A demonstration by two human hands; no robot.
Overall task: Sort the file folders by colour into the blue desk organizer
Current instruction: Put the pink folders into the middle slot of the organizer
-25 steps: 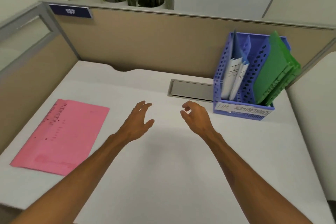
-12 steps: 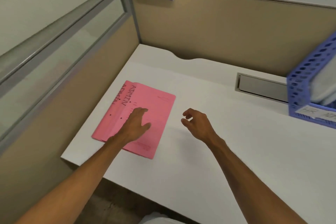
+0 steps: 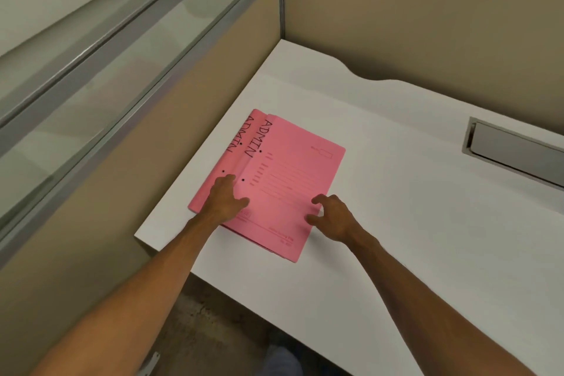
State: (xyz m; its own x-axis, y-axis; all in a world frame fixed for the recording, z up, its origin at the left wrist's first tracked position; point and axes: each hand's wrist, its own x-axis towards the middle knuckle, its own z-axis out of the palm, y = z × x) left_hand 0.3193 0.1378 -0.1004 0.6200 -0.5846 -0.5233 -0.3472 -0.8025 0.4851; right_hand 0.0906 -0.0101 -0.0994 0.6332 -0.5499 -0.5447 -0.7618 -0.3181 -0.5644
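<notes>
Two bare forearms reach in from the near edge over the front left corner of the white desk (image 3: 396, 238). The left hand (image 3: 227, 198) lies flat on a stack of two pink file folders, fingers straight and close together pointing away, palm down; its thumb is spread out to the right. It presses across the seam where the top pink folder (image 3: 290, 180) overlaps the lower pink folder (image 3: 241, 146). The right hand (image 3: 334, 217) sits at the right edge of the top folder with its fingers loosely curled like a claw, thumb apart from them, gripping nothing; whether the fingertips actually touch the cover I cannot tell. The folders lie flat, close to the desk's left edge, the upper one shifted right so a strip of the lower shows, and each has "ADMIN" handwritten along its left side. Further back on the right, a grey cable hatch (image 3: 515, 149) is set into the desktop. Beige partition panels (image 3: 427, 24) close off the corner, with a glass pane (image 3: 106, 49) along the left.
</notes>
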